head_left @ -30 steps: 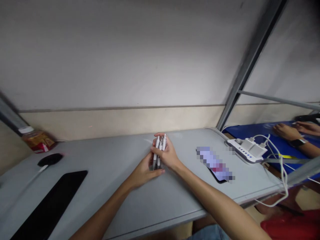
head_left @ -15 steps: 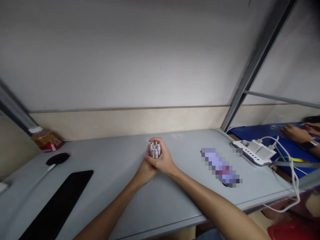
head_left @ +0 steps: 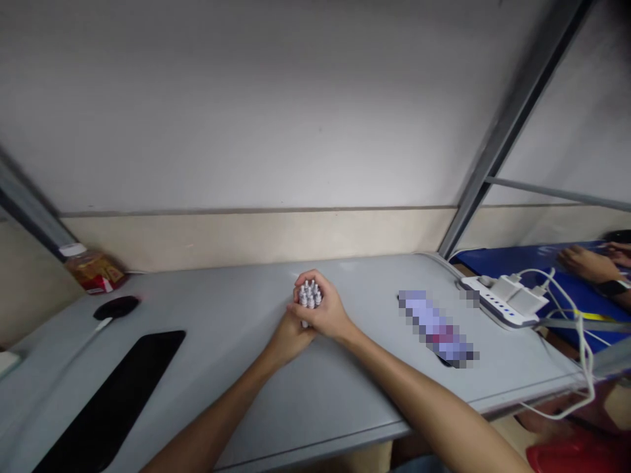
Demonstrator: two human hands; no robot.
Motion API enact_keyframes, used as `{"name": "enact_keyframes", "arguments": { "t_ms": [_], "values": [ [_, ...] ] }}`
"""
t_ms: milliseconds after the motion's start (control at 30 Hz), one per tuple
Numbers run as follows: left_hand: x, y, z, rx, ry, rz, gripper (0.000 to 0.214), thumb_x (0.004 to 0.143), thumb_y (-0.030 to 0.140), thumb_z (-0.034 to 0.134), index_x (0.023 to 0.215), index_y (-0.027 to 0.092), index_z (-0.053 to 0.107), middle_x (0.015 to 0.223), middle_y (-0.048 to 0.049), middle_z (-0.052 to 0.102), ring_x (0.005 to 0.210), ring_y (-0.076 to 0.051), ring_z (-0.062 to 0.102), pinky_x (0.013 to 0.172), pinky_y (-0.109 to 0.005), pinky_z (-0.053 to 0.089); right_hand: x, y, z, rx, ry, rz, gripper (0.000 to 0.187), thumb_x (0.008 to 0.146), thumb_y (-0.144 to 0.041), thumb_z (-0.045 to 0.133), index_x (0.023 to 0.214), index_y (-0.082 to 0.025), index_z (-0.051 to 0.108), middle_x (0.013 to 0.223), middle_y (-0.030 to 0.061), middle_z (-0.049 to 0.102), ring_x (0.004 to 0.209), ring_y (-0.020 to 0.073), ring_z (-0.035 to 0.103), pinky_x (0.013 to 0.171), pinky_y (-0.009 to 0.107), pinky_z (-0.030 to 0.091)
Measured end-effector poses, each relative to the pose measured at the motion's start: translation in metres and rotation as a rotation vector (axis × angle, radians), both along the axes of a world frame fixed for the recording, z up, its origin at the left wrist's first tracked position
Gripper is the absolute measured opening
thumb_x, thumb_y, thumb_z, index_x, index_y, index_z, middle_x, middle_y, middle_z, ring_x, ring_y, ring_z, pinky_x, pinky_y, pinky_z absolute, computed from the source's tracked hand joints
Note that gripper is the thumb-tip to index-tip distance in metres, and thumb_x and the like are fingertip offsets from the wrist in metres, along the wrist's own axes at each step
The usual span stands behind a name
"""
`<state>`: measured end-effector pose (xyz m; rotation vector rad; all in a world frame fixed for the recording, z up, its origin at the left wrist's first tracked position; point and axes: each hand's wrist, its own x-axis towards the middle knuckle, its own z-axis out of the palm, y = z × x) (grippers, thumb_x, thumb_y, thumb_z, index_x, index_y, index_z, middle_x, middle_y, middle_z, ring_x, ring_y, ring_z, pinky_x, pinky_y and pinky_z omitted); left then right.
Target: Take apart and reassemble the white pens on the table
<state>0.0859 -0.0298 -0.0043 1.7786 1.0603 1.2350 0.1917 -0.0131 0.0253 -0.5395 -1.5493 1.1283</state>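
Both of my hands are wrapped round a bundle of slim white pens (head_left: 310,295), or pen-like sticks, with stepped, narrow tips pointing up. My right hand (head_left: 328,312) curls round the far and right sides of the bundle, its thumb lying across the near side. Lower and to the left, my left hand (head_left: 290,338) is closed round it too, its fingers mostly hidden behind the right hand. A little white shows beneath the right thumb. The hands are over the middle of the grey table (head_left: 236,394); whether the bundle touches the tabletop is hidden.
To the left are a bottle (head_left: 96,270) with a white cap, a black round charger (head_left: 117,307) on a white cable and a long black mat (head_left: 116,397). A blurred-out phone (head_left: 436,328) and a power strip (head_left: 497,302) lie right. Another person's hands (head_left: 586,263) are beyond.
My hands have shifted slightly right with the bundle. More tips show above the right hand, and a bit of white now appears below its thumb. The view has moved slightly.
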Motion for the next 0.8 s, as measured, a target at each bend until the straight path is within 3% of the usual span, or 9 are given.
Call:
{"name": "enact_keyframes", "arguments": {
  "t_ms": [67,167,233,367,433,567,667,800],
  "values": [
    [0.0,-0.001,-0.002,-0.07,-0.03,-0.026,0.046,0.063,0.014,0.061,0.108,0.016,0.052,0.105,-0.0063,0.063,0.096,-0.022,0.06,0.083,-0.035,0.051,0.002,0.001,0.002,-0.024,-0.012,-0.027,0.029,0.067,-0.021,0.069,0.09,-0.022,0.051,0.076,-0.003,0.057,0.066,0.0124,0.054,0.064,0.025,0.045],
    [0.0,-0.001,-0.003,-0.232,-0.033,-0.066,0.032,0.066,0.015,0.061,0.097,0.014,0.055,0.075,-0.0016,0.065,0.068,-0.016,0.062,0.06,-0.026,0.049,0.005,0.002,0.005,-0.096,-0.045,-0.082,0.028,0.067,-0.025,0.07,0.087,-0.021,0.051,0.074,-0.0027,0.057,0.065,0.013,0.054,0.061,0.025,0.045],
    [0.001,-0.002,-0.003,-0.301,-0.036,-0.071,0.021,0.068,0.016,0.059,0.089,0.014,0.055,0.06,0.0018,0.06,0.055,-0.013,0.058,0.052,-0.024,0.045,0.008,0.004,0.007,-0.154,-0.076,-0.094,0.033,0.066,-0.029,0.073,0.089,-0.021,0.051,0.071,-0.0035,0.056,0.06,0.0127,0.053,0.057,0.025,0.045],
    [0.0,-0.002,-0.003,-0.353,-0.099,-0.049,0.019,0.07,0.018,0.056,0.089,0.015,0.054,0.051,0.0061,0.054,0.045,-0.011,0.052,0.045,-0.022,0.042,0.011,0.009,0.007,-0.214,-0.099,-0.013,0.053,0.065,-0.037,0.075,0.108,-0.024,0.047,0.077,-0.0033,0.058,0.062,0.0127,0.054,0.058,0.026,0.046],
    [-0.001,-0.001,-0.005,-0.363,-0.087,-0.021,0.013,0.07,0.019,0.056,0.082,0.016,0.054,0.05,0.0059,0.053,0.043,-0.01,0.05,0.043,-0.022,0.04,0.013,0.013,0.006,-0.187,-0.102,-0.047,0.062,0.064,-0.038,0.076,0.115,-0.025,0.044,0.084,-0.002,0.058,0.068,0.0131,0.055,0.062,0.026,0.047],
    [-0.005,0.002,-0.008,-0.339,0.012,0.057,0.006,0.069,0.021,0.055,0.067,0.017,0.051,0.048,0.0044,0.053,0.042,-0.01,0.049,0.042,-0.021,0.037,0.017,0.017,0.006,-0.058,-0.214,-0.263,0.063,0.065,-0.043,0.074,0.118,-0.024,0.046,0.088,-0.0007,0.054,0.073,0.0134,0.054,0.066,0.027,0.044],
    [-0.006,0.001,-0.006,-0.265,0.107,0.131,0.003,0.069,0.019,0.054,0.069,0.018,0.051,0.048,0.0052,0.052,0.042,-0.01,0.049,0.043,-0.021,0.037,0.019,0.015,0.008,-0.023,-0.313,-0.307,0.054,0.069,-0.046,0.07,0.113,-0.022,0.05,0.076,-0.0028,0.054,0.065,0.0127,0.051,0.061,0.025,0.041],
    [-0.006,-0.001,-0.003,-0.179,0.207,0.194,0.01,0.07,0.019,0.052,0.08,0.017,0.055,0.053,0.0053,0.054,0.045,-0.011,0.05,0.046,-0.021,0.037,0.017,0.015,0.006,-0.011,-0.325,-0.304,0.036,0.074,-0.049,0.065,0.092,-0.02,0.055,0.068,-0.0036,0.052,0.061,0.0122,0.047,0.057,0.024,0.038]
  ]
}}
